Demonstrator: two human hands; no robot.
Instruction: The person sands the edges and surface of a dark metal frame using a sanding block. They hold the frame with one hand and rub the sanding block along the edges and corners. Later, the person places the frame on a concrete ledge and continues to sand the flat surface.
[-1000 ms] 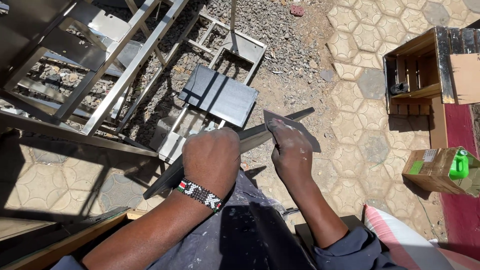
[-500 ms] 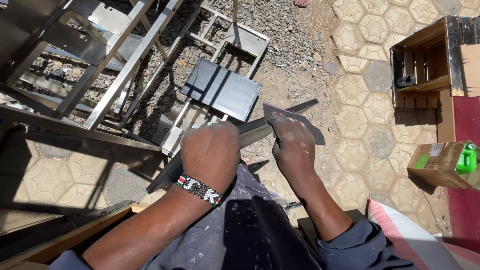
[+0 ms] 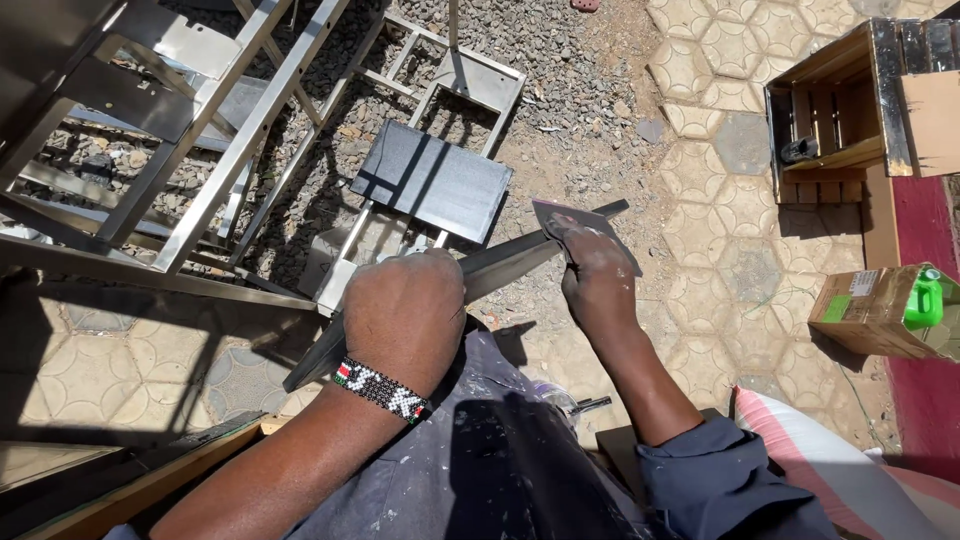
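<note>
**Metal bar held across the lap, sheet pressed to its far end**

A long grey metal bar (image 3: 500,268) lies slantwise across the person's lap, its low end toward the left knee and its high end pointing up and right over the gravel. The left hand (image 3: 405,315) is clenched around the bar's middle, knuckles up, a beaded wristband (image 3: 380,388) just behind it. The right hand (image 3: 597,280) presses a small dark sheet (image 3: 575,222) — abrasive paper, by the look — flat against the bar near its upper end, fingers spread over it and dusted pale.

Paint-flecked grey trousers (image 3: 500,460) lie under both forearms. Beyond the bar, on the gravel, a dark rectangular panel (image 3: 430,180) rests on a silvery metal frame (image 3: 250,110). To the right, on hexagonal paving, stand a wooden crate (image 3: 860,70) and — nearer — a cardboard box (image 3: 870,310) with a green bottle (image 3: 925,298) in it.
</note>
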